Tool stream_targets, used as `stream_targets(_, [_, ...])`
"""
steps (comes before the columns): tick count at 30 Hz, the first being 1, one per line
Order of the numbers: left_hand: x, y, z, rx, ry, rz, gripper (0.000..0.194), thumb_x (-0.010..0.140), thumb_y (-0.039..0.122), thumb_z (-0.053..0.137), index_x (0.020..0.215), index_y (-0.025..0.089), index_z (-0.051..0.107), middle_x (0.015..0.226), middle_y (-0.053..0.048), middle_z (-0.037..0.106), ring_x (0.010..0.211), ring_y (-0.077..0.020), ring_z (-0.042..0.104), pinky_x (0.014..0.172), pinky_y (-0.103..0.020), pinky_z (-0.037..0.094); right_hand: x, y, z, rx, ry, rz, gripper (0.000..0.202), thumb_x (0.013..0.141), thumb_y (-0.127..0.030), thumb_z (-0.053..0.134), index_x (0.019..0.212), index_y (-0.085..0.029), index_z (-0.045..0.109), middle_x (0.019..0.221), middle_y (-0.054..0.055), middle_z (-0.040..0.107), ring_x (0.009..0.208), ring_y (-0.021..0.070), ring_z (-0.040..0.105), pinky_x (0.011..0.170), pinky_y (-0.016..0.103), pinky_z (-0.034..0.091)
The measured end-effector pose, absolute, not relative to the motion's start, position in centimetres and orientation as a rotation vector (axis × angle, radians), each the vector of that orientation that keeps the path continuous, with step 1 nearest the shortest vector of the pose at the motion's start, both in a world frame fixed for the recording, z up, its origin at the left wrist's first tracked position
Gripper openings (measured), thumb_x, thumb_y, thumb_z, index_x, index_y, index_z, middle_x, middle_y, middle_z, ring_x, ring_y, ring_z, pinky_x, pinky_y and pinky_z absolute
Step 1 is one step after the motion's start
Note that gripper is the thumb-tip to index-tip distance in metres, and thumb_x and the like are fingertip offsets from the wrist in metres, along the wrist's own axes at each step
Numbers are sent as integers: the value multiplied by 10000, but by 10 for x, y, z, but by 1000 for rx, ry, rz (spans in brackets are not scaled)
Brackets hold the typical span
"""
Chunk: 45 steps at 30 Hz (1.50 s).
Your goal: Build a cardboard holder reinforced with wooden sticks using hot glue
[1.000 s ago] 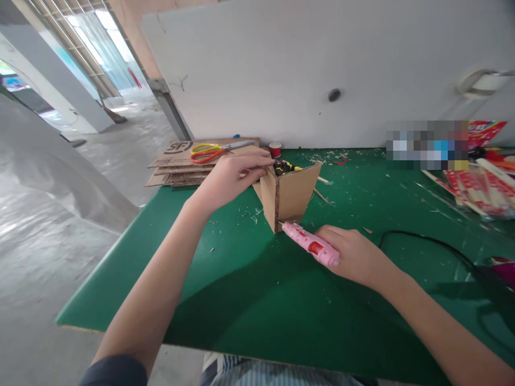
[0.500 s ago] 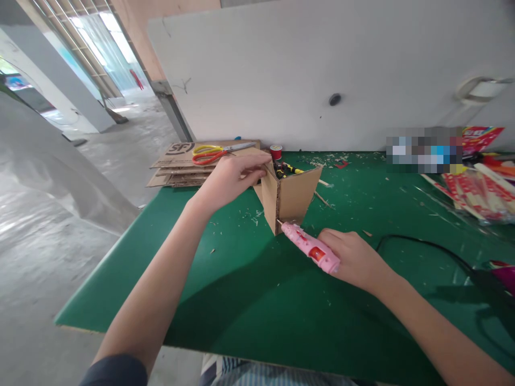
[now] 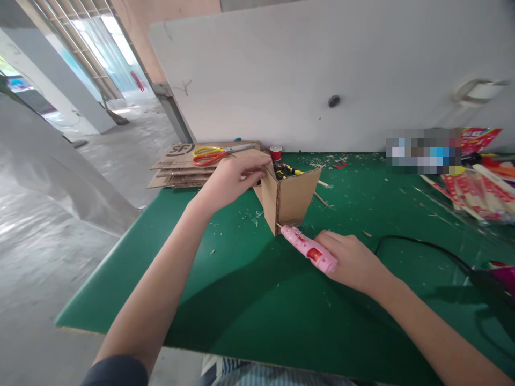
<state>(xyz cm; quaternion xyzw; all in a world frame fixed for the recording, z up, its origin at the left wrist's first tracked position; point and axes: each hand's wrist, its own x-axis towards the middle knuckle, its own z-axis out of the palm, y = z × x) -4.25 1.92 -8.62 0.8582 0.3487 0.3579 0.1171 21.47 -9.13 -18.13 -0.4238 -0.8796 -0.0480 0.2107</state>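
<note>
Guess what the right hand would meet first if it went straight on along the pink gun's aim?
Probably the cardboard: the glue gun in the right hand points at its near corner, low down. The tip looks very close; whether it touches, I can't tell.

Looks out from the wearer's head, facing forward and down across the green table (image 3: 225, 305). Centres roughly on the upright cardboard piece (image 3: 296, 195), with the left hand (image 3: 233, 177) and right hand (image 3: 350, 260) to either side. Sits near enough to catch striped clothing (image 3: 277, 374) along the bottom edge, yet takes in the pale wall panel (image 3: 257, 80) opposite and, leftward, the concrete floor (image 3: 132, 128) beyond.
</note>
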Motion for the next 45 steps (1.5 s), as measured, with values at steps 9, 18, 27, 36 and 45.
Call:
stream_targets(9, [-42,20,-87,2523,1034,1056,325,827,150,525,1114,204,668,1147,-7,674,1002,-169,647,906,-290,520,215,-91,-181,-1141,-2372,-146,149,867,-232,458,790,-148,554,743,52,604,570,122,547,449,237,326])
stream_targets(18, [-42,20,-87,2513,1038,1052,328,831,162,522,1119,213,670,1158,-7,671,1025,-172,641,915,-288,517,212,-92,-179,-1108,-2350,-196,147,877,-212,443,843,-141,567,827,78,640,601,118,561,454,224,334])
stream_targets(27, [-42,19,-86,2494,1071,1033,341,837,182,524,1146,219,661,1179,-3,666,1065,-187,630,947,-321,512,214,-92,-181,-1159,-2401,-202,215,881,-258,414,708,-172,511,628,21,556,484,117,499,430,250,310])
stream_targets(36, [-41,18,-84,2479,1076,1033,342,831,170,533,1144,211,663,1171,-9,672,1042,-183,643,920,-296,524,212,-91,-170,-1123,-2288,-144,150,884,-260,449,808,-167,539,775,50,631,576,113,561,450,222,335])
stream_targets(45, [-42,19,-84,2466,1059,1021,345,843,195,531,1167,201,649,1168,-38,673,1039,-191,641,927,-319,524,210,-93,-165,-1079,-2272,-213,140,881,-216,433,858,-156,558,838,81,654,612,121,588,446,213,362])
